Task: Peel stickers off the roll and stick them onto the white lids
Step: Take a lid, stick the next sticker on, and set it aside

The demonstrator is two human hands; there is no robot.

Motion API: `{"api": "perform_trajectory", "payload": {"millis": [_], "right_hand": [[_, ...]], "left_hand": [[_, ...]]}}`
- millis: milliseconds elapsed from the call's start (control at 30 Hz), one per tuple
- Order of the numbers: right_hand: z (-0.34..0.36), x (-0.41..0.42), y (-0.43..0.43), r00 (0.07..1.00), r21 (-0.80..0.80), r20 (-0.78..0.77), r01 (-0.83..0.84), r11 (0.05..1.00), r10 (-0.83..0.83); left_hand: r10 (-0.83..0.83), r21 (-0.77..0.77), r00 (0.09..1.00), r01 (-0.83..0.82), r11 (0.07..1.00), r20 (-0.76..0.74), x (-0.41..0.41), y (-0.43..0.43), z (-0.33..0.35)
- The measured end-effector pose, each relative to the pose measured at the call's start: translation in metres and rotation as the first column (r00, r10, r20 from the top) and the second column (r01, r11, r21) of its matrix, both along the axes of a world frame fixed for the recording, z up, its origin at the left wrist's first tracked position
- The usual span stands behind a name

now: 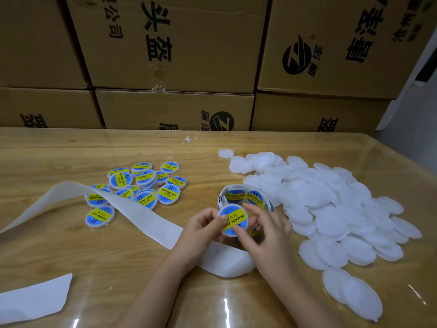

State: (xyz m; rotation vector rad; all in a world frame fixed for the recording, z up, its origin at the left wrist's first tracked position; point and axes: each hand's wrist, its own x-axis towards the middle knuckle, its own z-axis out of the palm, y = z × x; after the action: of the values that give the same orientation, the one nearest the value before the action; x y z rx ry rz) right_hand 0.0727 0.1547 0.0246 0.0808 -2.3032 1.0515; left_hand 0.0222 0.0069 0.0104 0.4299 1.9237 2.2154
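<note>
Just at 6 o'clock of the sticker roll (241, 194), fingers of the left hand (203, 224) pinch the white lid (233, 205) at its 9 o'clock edge, those of the right hand (269, 230) pinch its 3 o'clock edge with the thumb on the sticker (234, 218), which uneven pressing could crease or skew.

Stickered lid (233, 220) lifted before sticker roll (246, 196); bare white lids (331, 204) heaped right, labelled lids (169, 194) left.
</note>
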Motion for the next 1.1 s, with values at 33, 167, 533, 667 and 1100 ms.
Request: {"api": "perform_trajectory", "payload": {"millis": [33,167,533,667,1100], "right_hand": [[0.0,0.001,-0.002,1.0,0.011,0.005,-0.012,1.0,0.012],[0.003,0.004,-0.008,0.998,0.039,-0.004,-0.069,0.997,0.07],[0.002,0.004,-0.002,0.987,-0.144,0.06,-0.139,0.98,0.149],[0.003,0.004,-0.002,0.962,-0.206,0.11,-0.225,0.952,0.252],[0.002,-0.004,0.012,0.99,-0.389,0.111,-0.041,0.92,0.091]], "left_hand": [[0.012,-0.006,1.0,-0.012,1.0,0.002,0.0,0.0,0.0],[0.032,0.022,0.999,-0.032,0.999,0.018,0.001,0.002,0.001],[-0.039,0.093,0.996,0.032,0.995,0.084,0.005,-0.001,0.008],[-0.094,0.07,0.989,0.086,0.994,0.117,0.002,-0.005,0.006],[-0.081,0.069,0.997,0.082,0.994,-0.012,0.002,0.001,0.003]]}}
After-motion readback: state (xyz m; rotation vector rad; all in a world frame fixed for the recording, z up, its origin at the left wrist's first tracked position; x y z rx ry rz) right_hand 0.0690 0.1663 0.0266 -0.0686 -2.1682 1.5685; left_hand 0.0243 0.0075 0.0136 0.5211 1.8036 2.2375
